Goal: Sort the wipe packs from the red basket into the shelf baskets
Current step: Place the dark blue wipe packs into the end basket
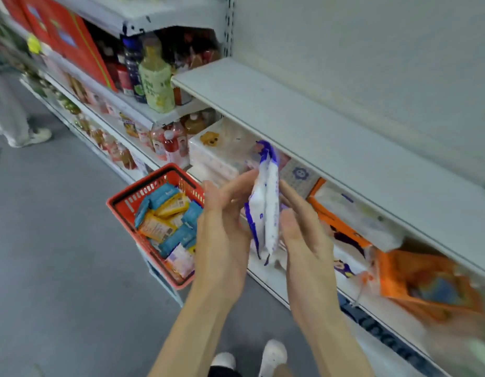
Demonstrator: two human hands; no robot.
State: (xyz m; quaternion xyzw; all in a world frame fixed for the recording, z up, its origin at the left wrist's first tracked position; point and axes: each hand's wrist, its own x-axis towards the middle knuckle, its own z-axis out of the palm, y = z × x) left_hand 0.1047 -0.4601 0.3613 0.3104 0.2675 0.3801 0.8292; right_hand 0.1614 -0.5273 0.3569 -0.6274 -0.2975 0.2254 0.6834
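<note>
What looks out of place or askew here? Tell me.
The orange pack at the lower right sits tilted, jutting past the shelf edge, though blur hides detail. Packs in the red basket lie jumbled. The white-and-purple wipe pack is held edge-up between both hands.

Both hands [225, 229] [304, 229] pinch white-purple wipe pack [266, 210] beside red basket [119, 205].

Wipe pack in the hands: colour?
The wipe pack is white with purple-blue edging; head view shows it.
</note>
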